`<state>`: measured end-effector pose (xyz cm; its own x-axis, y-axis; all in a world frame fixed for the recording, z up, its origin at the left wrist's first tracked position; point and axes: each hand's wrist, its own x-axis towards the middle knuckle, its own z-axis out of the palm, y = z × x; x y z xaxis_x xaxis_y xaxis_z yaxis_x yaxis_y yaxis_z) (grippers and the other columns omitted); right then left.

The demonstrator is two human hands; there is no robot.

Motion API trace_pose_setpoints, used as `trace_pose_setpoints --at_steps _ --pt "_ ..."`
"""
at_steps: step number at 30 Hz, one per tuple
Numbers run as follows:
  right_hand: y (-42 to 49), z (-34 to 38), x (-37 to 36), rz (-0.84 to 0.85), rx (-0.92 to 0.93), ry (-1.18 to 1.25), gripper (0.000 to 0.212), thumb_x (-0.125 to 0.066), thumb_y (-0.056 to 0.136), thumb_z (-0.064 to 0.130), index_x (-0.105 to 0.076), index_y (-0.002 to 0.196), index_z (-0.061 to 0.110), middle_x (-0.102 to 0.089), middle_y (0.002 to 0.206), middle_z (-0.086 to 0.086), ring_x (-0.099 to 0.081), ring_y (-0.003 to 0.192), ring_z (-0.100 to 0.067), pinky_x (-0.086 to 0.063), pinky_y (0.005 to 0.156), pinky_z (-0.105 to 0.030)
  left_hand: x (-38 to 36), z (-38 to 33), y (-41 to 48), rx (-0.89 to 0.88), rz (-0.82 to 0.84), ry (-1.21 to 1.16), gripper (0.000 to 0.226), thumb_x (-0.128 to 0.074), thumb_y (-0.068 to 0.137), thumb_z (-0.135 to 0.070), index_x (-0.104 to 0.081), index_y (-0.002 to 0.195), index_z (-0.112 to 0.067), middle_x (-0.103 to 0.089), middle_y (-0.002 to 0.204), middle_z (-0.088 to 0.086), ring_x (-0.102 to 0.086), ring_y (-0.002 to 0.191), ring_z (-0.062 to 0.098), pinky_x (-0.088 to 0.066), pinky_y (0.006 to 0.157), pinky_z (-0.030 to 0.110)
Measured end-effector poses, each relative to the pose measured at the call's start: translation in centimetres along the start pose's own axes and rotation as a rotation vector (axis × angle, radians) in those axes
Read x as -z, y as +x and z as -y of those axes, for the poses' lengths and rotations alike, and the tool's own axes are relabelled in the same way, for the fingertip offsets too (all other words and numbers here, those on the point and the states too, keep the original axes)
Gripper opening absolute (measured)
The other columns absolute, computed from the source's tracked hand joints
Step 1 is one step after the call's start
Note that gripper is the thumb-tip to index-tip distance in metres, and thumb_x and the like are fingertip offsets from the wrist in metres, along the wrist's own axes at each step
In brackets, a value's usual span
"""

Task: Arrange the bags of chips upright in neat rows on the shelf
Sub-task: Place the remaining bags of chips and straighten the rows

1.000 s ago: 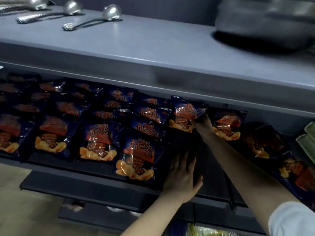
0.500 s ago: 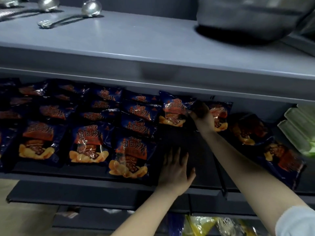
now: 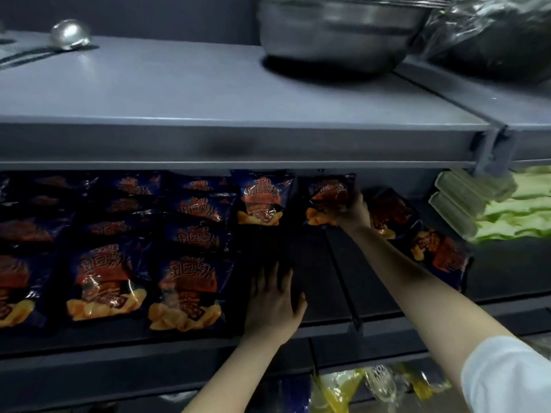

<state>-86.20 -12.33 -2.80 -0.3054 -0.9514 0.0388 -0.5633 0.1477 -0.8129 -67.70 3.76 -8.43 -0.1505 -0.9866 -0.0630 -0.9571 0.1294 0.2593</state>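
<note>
Chip bags point(image 3: 185, 287) in rows on shelf point(image 3: 316, 293), bowl point(image 3: 340, 28) above.

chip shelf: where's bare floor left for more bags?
Bare strip between the front-row bag and the loose bags at right, in front of the held bag; the left hand rests at its edge. Left of that is crowded.

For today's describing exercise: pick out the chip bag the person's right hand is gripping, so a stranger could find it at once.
Start at the grey upper shelf holding the metal bowl; look just beneath its front edge, at the back of the dark shelf of chips. The gripped bag is the one the right hand clutches from its right side; its neighbours go untouched.
</note>
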Motion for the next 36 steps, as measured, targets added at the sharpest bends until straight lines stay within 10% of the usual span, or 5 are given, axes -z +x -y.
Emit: trace_pose_setpoints --at_steps 13,23,27,36 --pt "-2.2 -1.7 -1.8 -0.129 -0.096 -0.002 0.084 -0.062 0.087 0.017 -0.006 0.149 0.012 -0.036 0.145 -0.021 -0.043 0.127 -0.038 -0.04 0.097 -0.039 -0.1 0.0 -0.2 -0.004 -0.05 -0.021 0.06 -0.028 0.094 -0.05 -0.015 0.148 -0.026 -0.005 0.158 0.004 -0.001 0.143 0.028 -0.003 0.116 0.042" --pt "-6.3 -2.0 0.4 -0.143 0.025 0.183 0.057 -0.048 0.088 0.008 -0.027 0.141 0.013 -0.054 0.129 -0.016 -0.053 0.117 -0.036 -0.042 0.087 -0.032 1.0 -0.6 1.3 -0.011 -0.17 -0.132 0.061 -0.034 0.096 -0.047 -0.014 0.148 -0.024 -0.011 0.157 0.006 -0.007 0.143 0.027 -0.007 0.117 0.042" --pt "-8.6 -1.9 1.9 -0.055 0.047 0.25 0.072 -0.058 0.09 0.013 -0.018 0.148 0.022 -0.048 0.14 -0.006 -0.046 0.128 -0.024 -0.035 0.095 -0.025 3.5 -2.5 3.9 -0.048 -0.363 -0.46 0.072 -0.051 0.091 -0.044 -0.02 0.147 -0.012 -0.024 0.153 0.01 -0.023 0.14 0.025 -0.023 0.114 0.038" --pt "-12.1 -4.1 3.0 0.16 0.025 0.511 0.079 -0.068 0.084 0.017 -0.02 0.146 0.029 -0.056 0.13 0.005 -0.054 0.117 -0.009 -0.046 0.093 -0.023 5.2 -3.8 6.2 0.09 -0.094 -1.212 0.054 -0.062 0.087 -0.033 -0.045 0.136 -0.016 -0.052 0.125 -0.002 -0.048 0.111 0.01 -0.039 0.087 0.018"
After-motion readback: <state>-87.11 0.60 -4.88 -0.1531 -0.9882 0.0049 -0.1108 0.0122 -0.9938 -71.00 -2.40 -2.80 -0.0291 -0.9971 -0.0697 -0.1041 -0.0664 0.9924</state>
